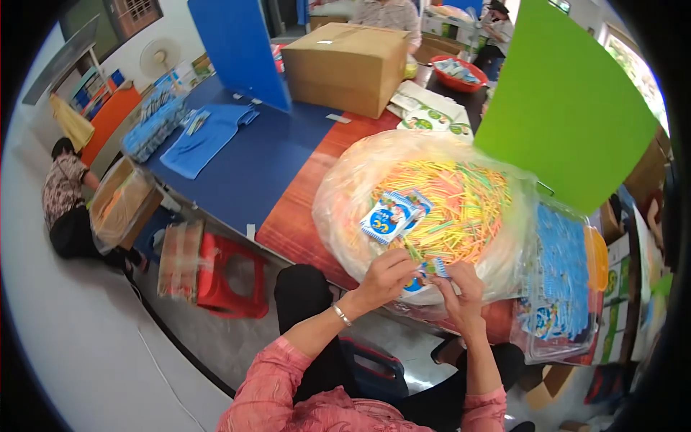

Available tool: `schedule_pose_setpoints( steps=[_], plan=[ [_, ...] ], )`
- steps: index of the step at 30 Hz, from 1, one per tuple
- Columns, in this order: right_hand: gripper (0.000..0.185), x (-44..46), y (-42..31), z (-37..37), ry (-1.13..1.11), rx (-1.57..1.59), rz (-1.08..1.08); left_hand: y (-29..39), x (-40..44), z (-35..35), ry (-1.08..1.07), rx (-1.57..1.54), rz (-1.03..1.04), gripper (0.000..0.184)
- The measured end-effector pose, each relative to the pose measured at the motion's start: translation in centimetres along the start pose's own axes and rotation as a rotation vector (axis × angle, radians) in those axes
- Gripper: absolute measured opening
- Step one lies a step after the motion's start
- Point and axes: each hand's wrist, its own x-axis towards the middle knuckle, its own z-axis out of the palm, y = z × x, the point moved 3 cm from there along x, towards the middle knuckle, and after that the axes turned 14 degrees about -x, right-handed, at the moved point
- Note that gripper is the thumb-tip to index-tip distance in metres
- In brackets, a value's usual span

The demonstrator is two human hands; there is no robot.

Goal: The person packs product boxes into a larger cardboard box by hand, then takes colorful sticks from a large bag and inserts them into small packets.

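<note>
As the left hand [389,276] and right hand [465,289] met above the near side of a plastic bag [337,186] of coloured sticks [464,198], their thumbs and fingertips pinched a small packet [440,268] between them, and working at it looked like the step in hand. Similar packets [387,217] lay on the sticks just beyond. The next move seemed to call for a steady two-sided pinch, though the packet's edges were too small to read.
</note>
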Motion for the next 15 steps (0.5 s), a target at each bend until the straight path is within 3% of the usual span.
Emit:
schedule_pose_setpoints(
  steps=[8,15],
  plan=[
    [0.015,-0.5,1.2,-0.3,0.079,-0.001,0.086,-0.3,-0.1,-1.4,0.196,-0.003,-0.193,0.008],
    [0.013,-0.6,0.4,0.0,0.084,-0.024,-0.034,-1.5,-0.4,-2.2,0.340,-0.006,-0.237,0.010]
  ],
)
